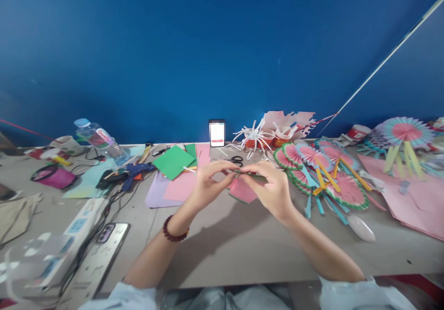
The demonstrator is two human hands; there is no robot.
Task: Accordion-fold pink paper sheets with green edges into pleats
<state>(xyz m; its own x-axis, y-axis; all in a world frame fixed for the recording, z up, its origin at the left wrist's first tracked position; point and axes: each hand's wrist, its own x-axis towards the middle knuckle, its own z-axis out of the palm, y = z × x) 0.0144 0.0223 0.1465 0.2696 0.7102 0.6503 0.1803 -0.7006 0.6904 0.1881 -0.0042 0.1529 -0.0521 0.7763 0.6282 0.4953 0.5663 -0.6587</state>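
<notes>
My left hand (pixel 210 183) and my right hand (pixel 272 187) meet over the middle of the table. Thumbs and index fingers of both hands are pinched together on a small, narrow piece of green-edged paper (pixel 238 173), mostly hidden by the fingertips. Between and below the hands shows a pink paper with a green edge (pixel 245 191); whether it joins the pinched piece I cannot tell. Just beyond the fingers lies a pair of black-handled scissors (pixel 237 160). Left of my left hand are green paper squares (pixel 175 162) on top of pink and purple sheets (pixel 157 192).
A phone (pixel 217 133) leans upright against the blue wall. Pleated paper fans (pixel 347 190) pile up on the right, near a white oval object (pixel 361 229). On the left are a blue glue gun (pixel 133 175), a bottle (pixel 100 139), a power strip (pixel 74 231) and another phone (pixel 107 250).
</notes>
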